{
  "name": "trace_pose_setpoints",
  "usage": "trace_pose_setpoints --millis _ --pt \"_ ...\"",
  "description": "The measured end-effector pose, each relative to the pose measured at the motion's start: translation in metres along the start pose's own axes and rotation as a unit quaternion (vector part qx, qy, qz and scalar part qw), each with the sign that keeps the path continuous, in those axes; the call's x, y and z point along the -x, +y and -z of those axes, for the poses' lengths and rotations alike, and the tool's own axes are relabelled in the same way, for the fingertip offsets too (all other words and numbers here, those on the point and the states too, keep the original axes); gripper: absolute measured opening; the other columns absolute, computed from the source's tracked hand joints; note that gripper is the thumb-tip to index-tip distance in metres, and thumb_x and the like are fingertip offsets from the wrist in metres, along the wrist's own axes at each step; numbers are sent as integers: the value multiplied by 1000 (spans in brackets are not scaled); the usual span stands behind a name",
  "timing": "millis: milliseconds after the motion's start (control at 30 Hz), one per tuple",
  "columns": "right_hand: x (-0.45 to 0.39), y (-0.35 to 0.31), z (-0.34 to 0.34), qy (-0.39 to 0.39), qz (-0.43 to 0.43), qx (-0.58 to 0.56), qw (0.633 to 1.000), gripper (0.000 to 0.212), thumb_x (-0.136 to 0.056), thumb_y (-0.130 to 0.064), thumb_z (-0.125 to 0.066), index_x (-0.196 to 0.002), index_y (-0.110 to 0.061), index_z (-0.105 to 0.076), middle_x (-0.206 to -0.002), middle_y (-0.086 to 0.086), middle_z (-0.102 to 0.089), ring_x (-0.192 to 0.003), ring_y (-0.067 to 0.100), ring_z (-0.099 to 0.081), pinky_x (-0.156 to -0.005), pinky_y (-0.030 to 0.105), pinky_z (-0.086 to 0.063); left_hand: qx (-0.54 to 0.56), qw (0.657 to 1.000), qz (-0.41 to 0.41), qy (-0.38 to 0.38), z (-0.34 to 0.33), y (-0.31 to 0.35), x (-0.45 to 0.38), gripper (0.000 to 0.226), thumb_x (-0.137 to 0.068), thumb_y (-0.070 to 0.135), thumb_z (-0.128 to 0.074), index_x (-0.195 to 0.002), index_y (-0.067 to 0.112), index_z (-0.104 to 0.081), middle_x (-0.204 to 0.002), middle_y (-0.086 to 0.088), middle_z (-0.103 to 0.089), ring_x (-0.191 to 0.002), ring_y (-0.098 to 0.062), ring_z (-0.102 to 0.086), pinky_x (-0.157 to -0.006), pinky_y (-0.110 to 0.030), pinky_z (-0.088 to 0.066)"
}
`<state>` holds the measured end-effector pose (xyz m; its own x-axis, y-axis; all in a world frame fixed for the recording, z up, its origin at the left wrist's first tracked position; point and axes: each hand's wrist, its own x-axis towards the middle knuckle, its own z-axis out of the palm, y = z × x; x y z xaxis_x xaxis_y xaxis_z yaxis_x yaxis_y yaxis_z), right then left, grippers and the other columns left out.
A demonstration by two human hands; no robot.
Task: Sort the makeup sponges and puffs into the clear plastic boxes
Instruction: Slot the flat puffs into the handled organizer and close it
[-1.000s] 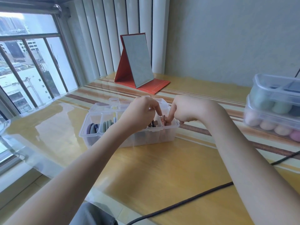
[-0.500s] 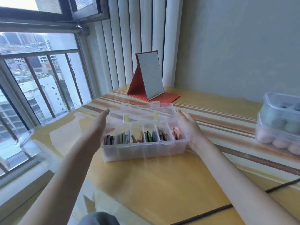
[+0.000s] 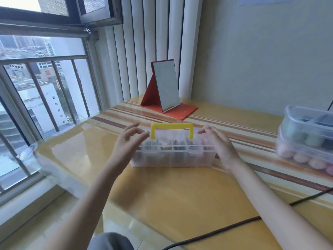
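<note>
A clear divided box (image 3: 173, 159) stands mid-table with flat puffs in dark, green and pink tones upright in its compartments. Its clear lid with a yellow handle (image 3: 172, 126) lies tilted over the top, blurred by motion. My left hand (image 3: 128, 141) is at the lid's left end, fingers loosely bent, fingertips touching the lid near the handle. At the lid's right end, my right hand (image 3: 219, 143) lays nearly straight fingers on it. Neither hand holds a sponge.
Two stacked clear boxes (image 3: 306, 139) with round green and pink sponges sit at the table's right edge. A red folding mirror (image 3: 165, 87) stands at the back. A black cable (image 3: 216, 231) crosses the front right. The window and the table's edge are on the left.
The lid, lying open behind the box half a second ago, has swung up and forward over the compartments. Both hands moved from the box's ends onto the lid.
</note>
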<state>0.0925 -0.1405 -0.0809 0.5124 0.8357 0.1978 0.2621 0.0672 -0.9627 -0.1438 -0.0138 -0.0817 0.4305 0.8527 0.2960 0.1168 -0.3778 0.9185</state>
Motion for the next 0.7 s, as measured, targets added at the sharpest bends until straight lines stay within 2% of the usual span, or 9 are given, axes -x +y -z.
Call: trace_pose_setpoints --millis 67,167,200,267,367,467,533,600,700 --pt "11 1 -8 6 39 8 999 19 -93 -35 -59 -100 -17 -62 -127 -1 -58 -91 4 -60 -63 5 -45 11 1000 -14 -4 -1 -6 7 20 -72 42 -77 -77 24 -68 -142 16 -42 -128 4 -37 -87 -4 -36" --pt "15 12 -7 5 75 11 997 63 -66 -66 -71 -109 -22 -57 -121 -16 -56 -97 -20 -53 -80 12 -47 43 999 -17 -12 3 -9 12 27 -65 39 -82 -80 24 -65 -145 22 -37 -126 12 -34 -90 -3 -32" --pt "15 14 -5 -6 72 13 997 76 -54 -73 -73 -111 -26 -55 -122 -18 -55 -103 -19 -52 -88 19 -48 47 999 -15 -11 5 -11 12 29 -65 34 -83 -83 22 -64 -146 22 -35 -127 11 -35 -91 -6 -35" --pt "13 21 -2 -33 63 2 997 93 -42 -70 -82 -117 -26 -50 -123 -13 -56 -111 -4 -56 -93 30 -50 47 999 -13 -15 4 -14 13 34 -64 21 -85 -89 17 -60 -142 24 -37 -126 6 -38 -82 -5 -41" --pt "12 26 -1 -45 66 -5 997 106 -35 -63 -88 -122 -19 -47 -118 -13 -59 -106 -1 -61 -89 27 -54 61 998 -12 -9 1 -16 13 50 -52 20 -89 -90 18 -56 -114 24 -54 -106 5 -53 -75 -9 -45" --pt "14 22 -2 -31 74 6 997 104 -38 -54 -90 -123 -14 -46 -115 -16 -58 -101 -8 -60 -84 19 -53 55 998 -20 -10 0 -19 11 48 -57 7 -86 -92 13 -53 -100 13 -57 -80 13 -58 -66 -7 -45" --pt "15 19 -3 -29 84 19 996 91 -47 -36 -90 -123 -12 -47 -114 -17 -56 -96 -17 -58 -78 10 -49 52 998 -33 -11 -1 -19 10 47 -60 1 -84 -94 9 -52 -100 9 -56 -76 14 -58 -64 -6 -45" --pt "16 18 -5 -22 93 38 995 76 -58 -16 -87 -123 -12 -48 -112 -19 -54 -91 -23 -54 -73 2 -43 45 998 -38 -9 0 -20 9 50 -54 9 -88 -90 12 -54 -101 11 -58 -83 10 -59 -69 -9 -46" --pt "16 20 -6 0 88 47 995 73 -60 -23 -85 -123 -16 -49 -116 -21 -52 -98 -16 -54 -73 -1 -41 40 999 -25 0 2 -23 7 57 -41 34 -95 -81 27 -56 -103 14 -61 -101 -13 -61 -84 -30 -51"
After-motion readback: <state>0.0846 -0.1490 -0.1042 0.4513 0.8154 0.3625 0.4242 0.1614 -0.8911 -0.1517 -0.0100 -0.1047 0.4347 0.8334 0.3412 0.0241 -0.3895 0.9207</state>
